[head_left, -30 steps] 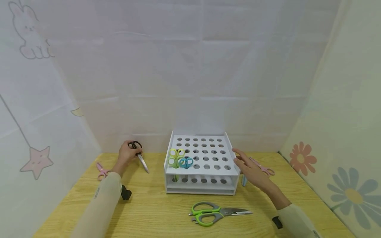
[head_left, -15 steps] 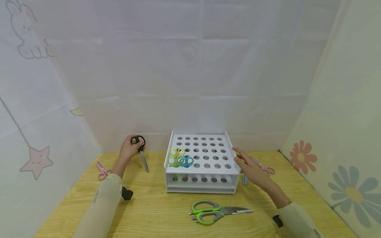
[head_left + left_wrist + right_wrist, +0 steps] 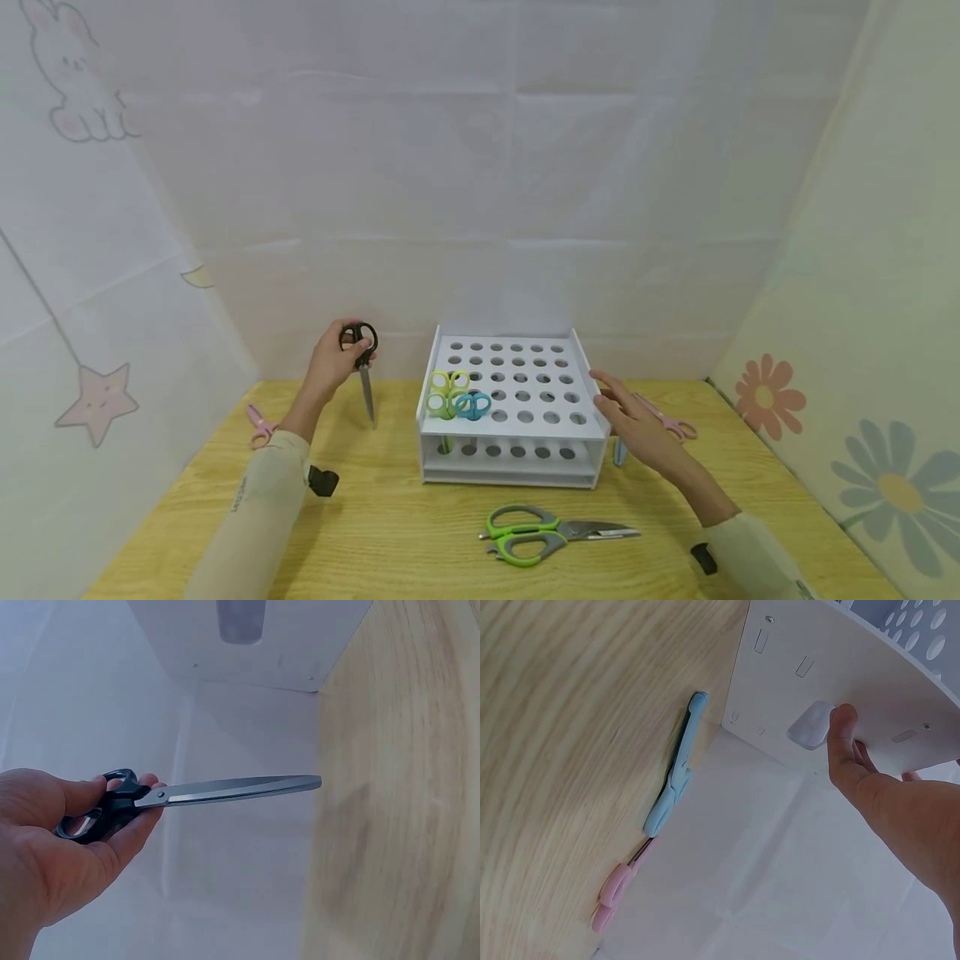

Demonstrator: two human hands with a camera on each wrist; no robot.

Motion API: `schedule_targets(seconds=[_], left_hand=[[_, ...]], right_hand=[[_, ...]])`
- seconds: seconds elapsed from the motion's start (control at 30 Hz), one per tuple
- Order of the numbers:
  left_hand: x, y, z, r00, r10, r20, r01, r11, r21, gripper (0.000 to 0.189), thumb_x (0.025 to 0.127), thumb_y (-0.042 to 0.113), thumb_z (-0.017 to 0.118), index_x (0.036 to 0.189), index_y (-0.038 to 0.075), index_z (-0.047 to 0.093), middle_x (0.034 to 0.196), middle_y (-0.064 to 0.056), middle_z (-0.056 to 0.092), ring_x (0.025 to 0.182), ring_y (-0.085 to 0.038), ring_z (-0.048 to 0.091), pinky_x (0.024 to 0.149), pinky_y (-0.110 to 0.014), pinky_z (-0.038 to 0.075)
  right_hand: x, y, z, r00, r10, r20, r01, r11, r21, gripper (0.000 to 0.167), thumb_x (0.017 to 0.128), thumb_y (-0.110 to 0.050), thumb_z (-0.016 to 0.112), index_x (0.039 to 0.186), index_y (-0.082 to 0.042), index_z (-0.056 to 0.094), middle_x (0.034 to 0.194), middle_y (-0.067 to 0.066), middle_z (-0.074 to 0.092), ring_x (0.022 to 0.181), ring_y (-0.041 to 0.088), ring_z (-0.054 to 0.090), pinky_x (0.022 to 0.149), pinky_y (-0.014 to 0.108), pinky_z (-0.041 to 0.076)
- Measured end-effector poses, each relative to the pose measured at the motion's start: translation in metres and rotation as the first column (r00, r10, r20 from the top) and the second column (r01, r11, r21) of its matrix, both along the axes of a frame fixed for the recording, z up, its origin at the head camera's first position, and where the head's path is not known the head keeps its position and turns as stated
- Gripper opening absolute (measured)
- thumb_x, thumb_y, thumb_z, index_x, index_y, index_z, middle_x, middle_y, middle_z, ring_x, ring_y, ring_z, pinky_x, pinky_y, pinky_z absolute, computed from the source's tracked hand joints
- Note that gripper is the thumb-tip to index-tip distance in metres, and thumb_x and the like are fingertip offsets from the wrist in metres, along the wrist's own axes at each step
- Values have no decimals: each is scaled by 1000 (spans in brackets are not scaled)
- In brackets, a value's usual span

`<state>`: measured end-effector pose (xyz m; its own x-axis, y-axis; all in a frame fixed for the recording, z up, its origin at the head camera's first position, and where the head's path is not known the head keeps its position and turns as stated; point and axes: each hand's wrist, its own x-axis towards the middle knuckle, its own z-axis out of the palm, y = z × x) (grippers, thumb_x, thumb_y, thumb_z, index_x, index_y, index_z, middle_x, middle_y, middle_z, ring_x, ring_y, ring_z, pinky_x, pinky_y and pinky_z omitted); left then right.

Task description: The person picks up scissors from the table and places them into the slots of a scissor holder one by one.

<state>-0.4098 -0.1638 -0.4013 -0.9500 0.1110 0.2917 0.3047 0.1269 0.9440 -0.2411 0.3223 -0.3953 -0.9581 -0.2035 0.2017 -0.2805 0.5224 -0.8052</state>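
Note:
My left hand (image 3: pixel 335 358) holds black-handled scissors (image 3: pixel 365 379) by the handles, blades shut and pointing down over the table, left of the rack. In the left wrist view the thumb presses on the black handle (image 3: pixel 112 810), fingers lying behind it. A white rack (image 3: pixel 510 429) with rows of round holes stands mid-table. Lime-green scissors (image 3: pixel 440 404), yellow-green scissors (image 3: pixel 450 380) and small blue scissors (image 3: pixel 473 406) stand in its left holes. My right hand (image 3: pixel 637 425) rests its fingers against the rack's right side; in the right wrist view the thumb (image 3: pixel 843 739) touches the panel by a slot.
Large green-and-grey kitchen scissors (image 3: pixel 555 533) lie in front of the rack. Pink scissors (image 3: pixel 260 427) lie at the left. Right of the rack are light-blue scissors (image 3: pixel 676 776) and another pink pair (image 3: pixel 615 889). A white sheet (image 3: pixel 390 208) hangs behind the table.
My left hand has lifted the black-handled scissors and moved them slightly right, turning the blades to point more steeply down. The right hand stays at the rack's side.

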Motion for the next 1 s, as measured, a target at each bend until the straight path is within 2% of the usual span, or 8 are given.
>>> schedule_targets(seconds=[0.23, 0.3, 0.4, 0.5, 0.73, 0.9, 1.0], left_hand=[[13, 13, 20, 997, -39, -73, 36, 999, -37, 51, 103, 5, 60, 150, 0, 40, 120, -31, 52, 91, -36, 71, 82, -50, 57], [13, 15, 21, 994, -45, -97, 42, 998, -38, 50, 103, 8, 61, 150, 2, 41, 119, -29, 54, 90, -32, 71, 80, -47, 58], [21, 19, 28, 988, -58, -144, 52, 998, -43, 49, 104, 9, 61, 149, 2, 42, 117, -26, 55, 88, -28, 71, 78, -43, 59], [29, 25, 38, 979, -72, -192, 67, 997, -34, 49, 103, 10, 61, 148, 1, 43, 115, -25, 56, 87, -28, 72, 77, -41, 59], [47, 43, 69, 954, -88, -288, 90, 996, -4, 44, 103, 10, 61, 144, 4, 47, 112, -23, 60, 86, -28, 71, 77, -41, 59], [54, 55, 87, 931, -105, -349, 104, 994, -23, 41, 103, 8, 62, 142, 7, 50, 108, -21, 61, 82, -27, 71, 75, -43, 59], [55, 62, 93, 922, -119, -368, 119, 993, -21, 40, 103, 8, 62, 142, 8, 51, 108, -20, 62, 81, -27, 71, 75, -48, 59]], right_hand=[[0, 2, 1, 1000, -5, 6, 5, 1000, 7, 58, 111, -39, 41, 163, -18, 24, 154, 29, 34, 136, 47, 41, 100, 61, 43], [1, 2, 1, 1000, 1, 8, -1, 1000, -1, 58, 111, -39, 41, 163, -18, 24, 154, 29, 33, 136, 47, 40, 100, 61, 43], [1, 1, 3, 1000, 7, 13, -7, 1000, -4, 58, 111, -39, 41, 163, -18, 24, 154, 29, 33, 136, 47, 40, 100, 62, 43], [1, 0, 3, 1000, 3, 14, -3, 1000, 0, 58, 112, -38, 41, 163, -17, 23, 154, 29, 33, 135, 47, 41, 100, 61, 43], [-1, 0, 3, 1000, 12, 0, -12, 1000, -11, 57, 112, -36, 40, 162, -15, 23, 153, 30, 34, 135, 47, 41, 98, 59, 44], [0, 1, 2, 1000, 18, -3, -18, 1000, -9, 57, 112, -36, 40, 163, -16, 23, 154, 30, 33, 137, 47, 39, 100, 62, 41], [1, 1, 2, 1000, 18, -2, -19, 1000, -6, 57, 112, -36, 40, 163, -17, 23, 155, 30, 31, 138, 48, 36, 101, 64, 40]])
